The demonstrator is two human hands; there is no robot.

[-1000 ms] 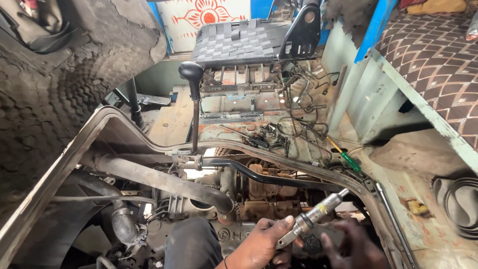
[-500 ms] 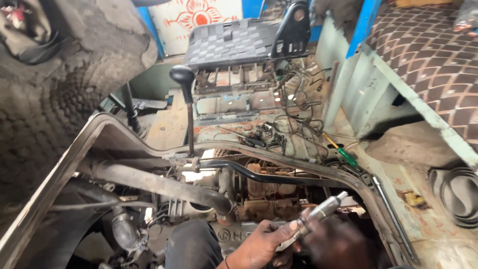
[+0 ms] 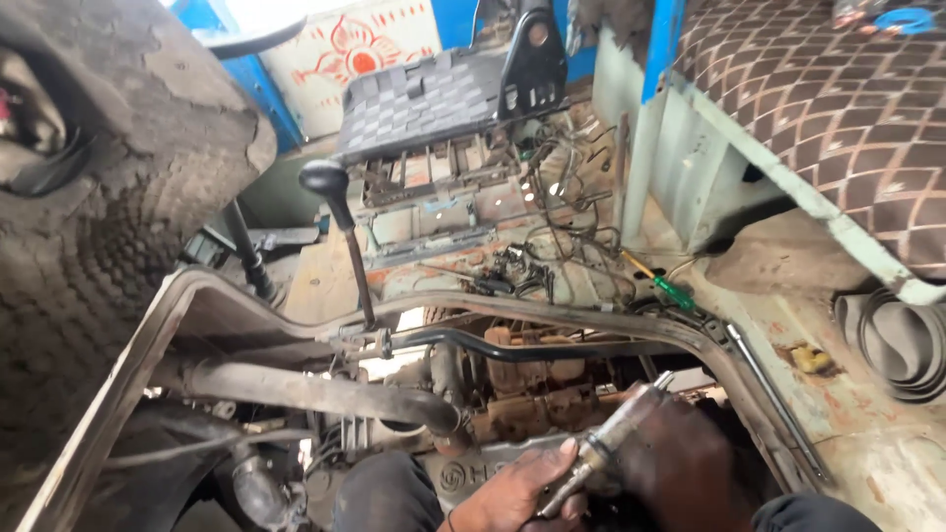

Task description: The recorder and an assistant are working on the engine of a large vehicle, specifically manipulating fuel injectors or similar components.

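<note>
At the bottom of the head view both my hands hold a metal ratchet wrench (image 3: pixel 613 440) over the open engine bay. My left hand (image 3: pixel 517 488) grips its lower end with the thumb on top. My right hand (image 3: pixel 680 461) wraps around the shaft further up, and the tool's tip points up and to the right. Under the hands lies the rusty engine (image 3: pixel 532 394), partly hidden by them. A black hose (image 3: pixel 325 391) runs across the bay to the left of my hands.
A gear lever with a black knob (image 3: pixel 328 182) stands above the bay, before a black seat (image 3: pixel 434 99). A big tyre (image 3: pixel 108 217) fills the left. Loose wires (image 3: pixel 562 246), a green-handled screwdriver (image 3: pixel 670 288) and coiled belts (image 3: pixel 902 340) lie at the right.
The view has shifted a little, so the seat and gear lever sit further right and lower. My hands stay on the ratchet wrench, and my right hand has closed more fully over its shaft.
</note>
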